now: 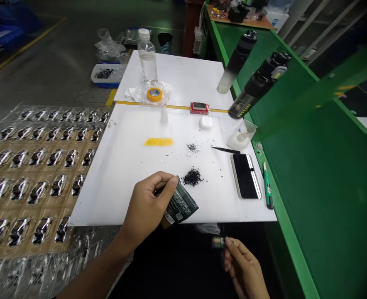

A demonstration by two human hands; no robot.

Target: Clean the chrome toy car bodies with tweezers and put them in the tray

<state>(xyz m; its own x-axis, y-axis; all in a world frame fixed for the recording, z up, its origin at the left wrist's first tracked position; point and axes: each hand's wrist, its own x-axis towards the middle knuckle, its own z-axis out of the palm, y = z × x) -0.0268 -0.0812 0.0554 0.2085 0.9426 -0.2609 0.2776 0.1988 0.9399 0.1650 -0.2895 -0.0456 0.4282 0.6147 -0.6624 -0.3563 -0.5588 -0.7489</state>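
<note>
Currently, a dark green packet (183, 202) is held by the left hand (150, 203) at the near edge of the table (124, 166), its top pinched in a narrow grip between thumb and fingers, with a printed side shown. Past that near edge, a small dark piece (217, 242) is pinched by the fingertips of the right hand (244, 265); it is blurred, so what it is cannot be told. Just beyond the packet, a pile of black bits (192, 177) is heaped, and a smaller pile of silver bits (191, 147) is scattered nearer the far edge. To their left, a yellow strip (158, 142) is laid flat. Toward the right edge, a phone (246, 176) is placed, with black tweezers (225, 149) set just beyond it. A green cutter (267, 187) is laid beside that edge. Near the left edge, an orange tape roll (154, 94) is rested on crumpled plastic (166, 92).
</note>
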